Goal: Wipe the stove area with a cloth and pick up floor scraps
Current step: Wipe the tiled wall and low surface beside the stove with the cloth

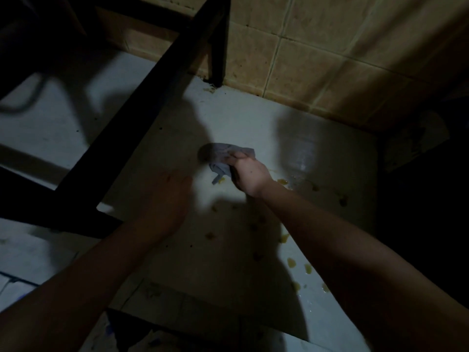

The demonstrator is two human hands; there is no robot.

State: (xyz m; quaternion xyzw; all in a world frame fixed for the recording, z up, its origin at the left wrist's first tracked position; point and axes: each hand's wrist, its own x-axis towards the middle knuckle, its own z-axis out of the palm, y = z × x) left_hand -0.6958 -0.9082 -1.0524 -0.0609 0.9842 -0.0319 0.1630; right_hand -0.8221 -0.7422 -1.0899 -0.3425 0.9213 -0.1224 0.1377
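My right hand [247, 174] grips a bunched grey cloth [223, 154] and presses it on a pale, dimly lit surface [241, 118] at mid-frame. My left hand [167, 199] hovers flat and in shadow to the left of the cloth, fingers together, holding nothing. Several small yellow scraps [291, 262] and smears lie on the surface beneath and to the right of my right forearm. One yellow bit [221, 180] lies just under the cloth's hanging corner.
A black frame bar [142, 118] runs diagonally from the upper middle to the left, with a leg [218, 47] standing at the tan tiled wall [317, 52]. A translucent plastic bottle [302, 151] stands right of my right hand. Dark shadow fills the right edge.
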